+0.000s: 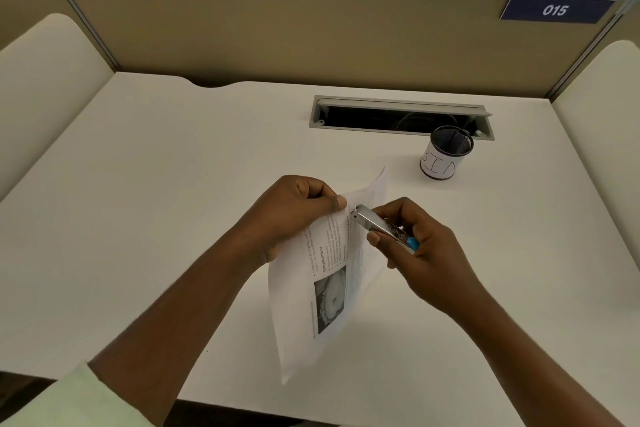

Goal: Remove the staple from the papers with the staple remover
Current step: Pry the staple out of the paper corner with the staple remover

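The printed papers (325, 288) hang lifted above the white desk (156, 218), with text and a dark photo on the front sheet. My left hand (291, 215) pinches their top corner between thumb and fingers. My right hand (426, 253) grips a silver staple remover (381, 227) with a blue end. The tool's tip touches the papers just right of my left thumb. The staple itself is too small to make out.
A black mesh pen cup (445, 152) with a white label stands at the back right of the desk. Behind it lies an open cable tray (398, 116) set into the desktop. Beige partition walls (277, 35) enclose the desk, with a blue sign "015" (556, 9).
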`<state>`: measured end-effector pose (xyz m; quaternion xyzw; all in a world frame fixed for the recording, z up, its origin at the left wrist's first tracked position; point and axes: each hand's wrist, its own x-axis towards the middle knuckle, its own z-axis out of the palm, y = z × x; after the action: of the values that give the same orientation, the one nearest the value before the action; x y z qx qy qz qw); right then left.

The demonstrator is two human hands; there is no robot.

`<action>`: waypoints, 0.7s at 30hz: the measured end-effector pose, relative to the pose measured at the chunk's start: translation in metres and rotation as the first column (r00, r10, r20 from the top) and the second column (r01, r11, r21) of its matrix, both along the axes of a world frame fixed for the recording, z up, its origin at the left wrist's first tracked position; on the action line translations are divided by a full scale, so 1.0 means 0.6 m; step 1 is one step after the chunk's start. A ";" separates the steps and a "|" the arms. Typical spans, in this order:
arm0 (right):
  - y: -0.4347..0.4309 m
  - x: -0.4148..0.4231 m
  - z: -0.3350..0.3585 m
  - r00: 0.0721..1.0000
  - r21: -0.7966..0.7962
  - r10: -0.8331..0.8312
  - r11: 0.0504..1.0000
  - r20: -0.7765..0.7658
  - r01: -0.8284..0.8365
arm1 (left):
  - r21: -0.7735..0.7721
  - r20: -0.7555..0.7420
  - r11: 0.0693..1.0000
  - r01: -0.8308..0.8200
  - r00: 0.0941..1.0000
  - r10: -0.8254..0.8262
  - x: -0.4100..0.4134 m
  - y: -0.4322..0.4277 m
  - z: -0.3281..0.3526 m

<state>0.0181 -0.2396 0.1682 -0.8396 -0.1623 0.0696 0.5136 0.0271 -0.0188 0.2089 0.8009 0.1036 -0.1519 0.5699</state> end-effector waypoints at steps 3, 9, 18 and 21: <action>0.002 -0.004 0.001 0.999 -0.009 -0.001 1.000 0.046 0.002 | -0.007 -0.016 1.000 -0.011 1.000 0.011 0.001 0.001 0.000; 0.006 -0.006 0.006 0.994 -0.004 0.014 1.000 0.109 -0.014 | 0.012 -0.001 1.000 -0.012 1.000 0.012 0.001 -0.005 0.000; 0.007 -0.005 -0.007 0.980 -0.014 0.017 1.000 0.200 -0.015 | -0.014 0.004 0.999 -0.037 0.999 0.037 0.001 -0.012 -0.001; 0.008 -0.007 -0.011 0.982 0.007 0.006 1.000 0.190 -0.007 | -0.029 -0.001 0.998 -0.048 0.999 0.048 0.002 -0.016 -0.001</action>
<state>0.0138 -0.2350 0.1614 -0.8400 -0.2135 -0.0099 0.4987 0.0281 -0.0282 0.2083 0.7898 0.1208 -0.1398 0.5849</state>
